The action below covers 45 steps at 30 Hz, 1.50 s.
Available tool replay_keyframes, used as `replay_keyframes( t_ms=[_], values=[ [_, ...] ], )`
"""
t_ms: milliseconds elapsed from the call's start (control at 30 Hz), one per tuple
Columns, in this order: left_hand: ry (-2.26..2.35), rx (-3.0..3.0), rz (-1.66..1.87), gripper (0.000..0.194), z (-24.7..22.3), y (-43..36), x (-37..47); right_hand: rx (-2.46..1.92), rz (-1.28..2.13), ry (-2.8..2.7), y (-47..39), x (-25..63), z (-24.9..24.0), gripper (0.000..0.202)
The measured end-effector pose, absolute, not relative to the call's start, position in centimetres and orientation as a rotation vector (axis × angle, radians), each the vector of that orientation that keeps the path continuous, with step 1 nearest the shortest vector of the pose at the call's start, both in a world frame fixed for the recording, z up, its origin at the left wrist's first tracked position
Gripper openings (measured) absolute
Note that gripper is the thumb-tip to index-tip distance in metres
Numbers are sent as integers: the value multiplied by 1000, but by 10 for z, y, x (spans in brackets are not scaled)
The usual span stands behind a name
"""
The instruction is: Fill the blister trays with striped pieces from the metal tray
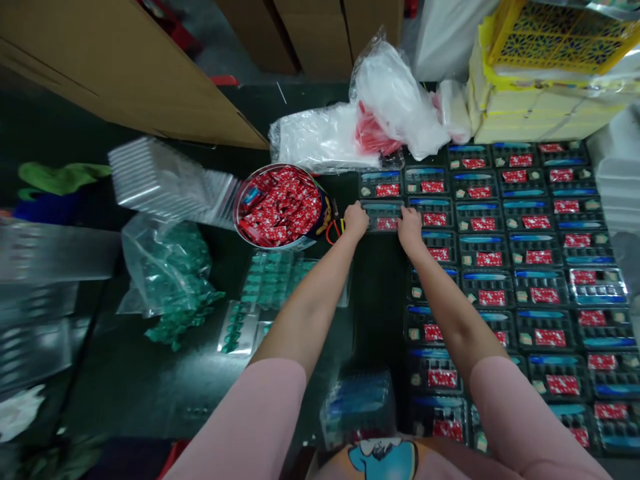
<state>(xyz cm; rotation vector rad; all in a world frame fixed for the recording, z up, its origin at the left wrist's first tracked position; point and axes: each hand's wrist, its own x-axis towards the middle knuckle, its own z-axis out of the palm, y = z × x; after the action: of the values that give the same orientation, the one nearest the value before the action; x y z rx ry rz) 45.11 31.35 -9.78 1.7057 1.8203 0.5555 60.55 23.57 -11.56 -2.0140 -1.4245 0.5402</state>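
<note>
hands (383, 223) grip tray (383, 217) (both ends)

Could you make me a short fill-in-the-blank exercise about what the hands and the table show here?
1. Both hands, the left hand and the right hand, rest on one clear plastic ____ on the dark table.
2. The round tin beside the left hand is full of ____ packets.
3. The person's sleeves are ____.
4. The filled trays lie in rows on the person's ____ side.

Missing words: tray; red; pink; right
</note>
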Motion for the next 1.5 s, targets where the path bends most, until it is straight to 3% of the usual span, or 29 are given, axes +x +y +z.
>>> replay_keyframes(
  t_ms=[333,500,600,667,933,1133,1300,1500],
  values=[
    [1732,1480,827,47,-99,310,449,-2010,575,-1371,229,603,-119,47],
    [1469,1358,998,44,-88,278,415,-1743,619,-1446,198,612,-122,55],
    [1311,1182,1015,45,-66,226,379,-1477,776,-1433,154,610,-109,57],
    [1227,979,1000,57,-45,174,354,-1389,989,-1336,111,602,-88,59],
    [1357,469,775,71,11,-66,291,-1463,1601,-969,-100,553,-16,60],
    [1500,494,735,63,-20,-144,271,-1690,1493,-970,-180,523,-22,50],
    [1543,698,706,57,-60,-150,265,-1808,1289,-1100,-193,513,-45,49],
    [1447,781,685,64,-72,-150,268,-1866,1215,-1127,-196,517,-58,54]
  ],
)
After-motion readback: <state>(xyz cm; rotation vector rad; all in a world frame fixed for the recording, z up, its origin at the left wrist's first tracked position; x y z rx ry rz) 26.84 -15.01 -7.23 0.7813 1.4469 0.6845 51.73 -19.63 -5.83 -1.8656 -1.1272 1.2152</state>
